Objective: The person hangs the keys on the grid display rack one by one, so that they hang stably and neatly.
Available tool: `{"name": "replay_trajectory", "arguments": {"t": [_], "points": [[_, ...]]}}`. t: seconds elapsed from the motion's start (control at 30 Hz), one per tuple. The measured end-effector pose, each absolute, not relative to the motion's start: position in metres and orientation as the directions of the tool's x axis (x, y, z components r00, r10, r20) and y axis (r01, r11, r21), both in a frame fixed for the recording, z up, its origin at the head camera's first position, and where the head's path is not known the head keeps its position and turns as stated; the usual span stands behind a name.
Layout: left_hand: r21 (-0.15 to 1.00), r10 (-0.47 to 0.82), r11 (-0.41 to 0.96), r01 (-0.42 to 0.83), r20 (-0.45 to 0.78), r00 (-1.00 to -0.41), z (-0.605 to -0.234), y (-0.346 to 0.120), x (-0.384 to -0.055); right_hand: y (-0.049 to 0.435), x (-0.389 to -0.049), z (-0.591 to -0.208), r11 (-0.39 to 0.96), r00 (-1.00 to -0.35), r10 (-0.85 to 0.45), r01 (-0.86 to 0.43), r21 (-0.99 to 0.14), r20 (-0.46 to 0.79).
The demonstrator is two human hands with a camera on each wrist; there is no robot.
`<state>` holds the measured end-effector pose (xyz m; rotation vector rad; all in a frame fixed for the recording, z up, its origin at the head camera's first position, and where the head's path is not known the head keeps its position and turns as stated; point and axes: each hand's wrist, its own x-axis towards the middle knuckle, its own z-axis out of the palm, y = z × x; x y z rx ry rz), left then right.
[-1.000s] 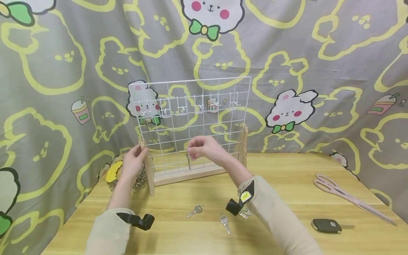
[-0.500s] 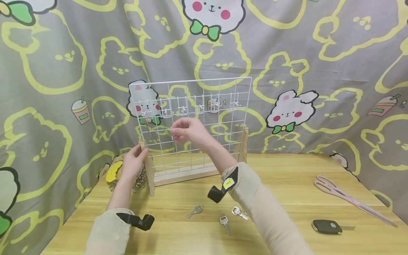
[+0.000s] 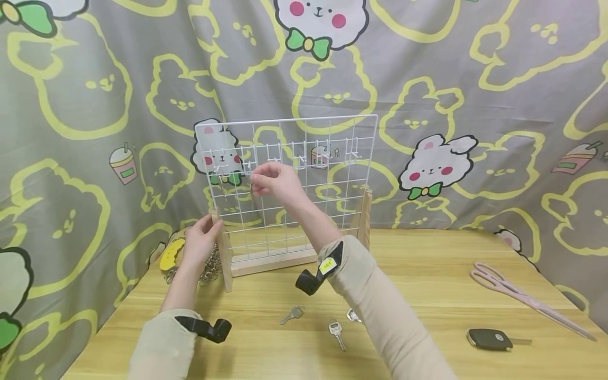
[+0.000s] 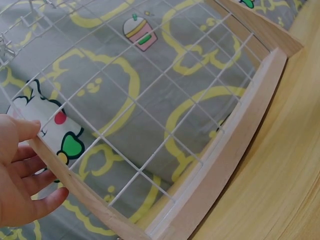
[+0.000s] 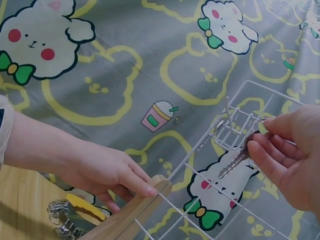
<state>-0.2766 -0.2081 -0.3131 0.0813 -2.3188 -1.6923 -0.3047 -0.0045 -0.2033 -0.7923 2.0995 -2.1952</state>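
A white wire grid rack (image 3: 275, 262) with a wooden base and posts stands on the table, a row of small hooks across its upper part. My left hand (image 3: 199, 240) holds the top of its left wooden post (image 4: 82, 190), thumb on one side and fingers on the other. In front of the hooks, near the second from the left, is my right hand (image 3: 277, 182). Its thumb and fingertips pinch a silver key (image 5: 234, 162) by its ring (image 5: 256, 124); the key points down. A thin dark item (image 3: 221, 184) hangs at the leftmost hook, too small to make out.
Loose keys lie in front of the rack: one (image 3: 292, 314), another (image 3: 336, 333), and one (image 3: 353, 315) partly behind the right sleeve. To the right are pink scissors (image 3: 503, 287) and a black car key (image 3: 490, 339). Metal rings (image 5: 62, 220) and a yellow item (image 3: 171, 255) lie behind the left hand.
My right hand has risen and moved left with the key, from low before the grid to the hook row. The left hand has stayed on the post.
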Motion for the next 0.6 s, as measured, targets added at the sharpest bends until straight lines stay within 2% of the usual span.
{"name": "replay_trajectory", "arguments": {"t": [0.27, 0.6], "points": [[0.938, -0.205, 0.33, 0.11, 0.185, -0.961, -0.3134, -0.2082, -0.2768, -0.0093, -0.3022, -0.1993, -0.178, -0.88, -0.295, -0.333, -0.926, 0.373], [0.939, -0.205, 0.325, 0.113, 0.187, -0.961, -0.313, -0.2077, -0.2762, -0.0141, -0.3006, -0.1971, -0.187, -0.888, -0.224, -0.366, -0.912, 0.402]]}}
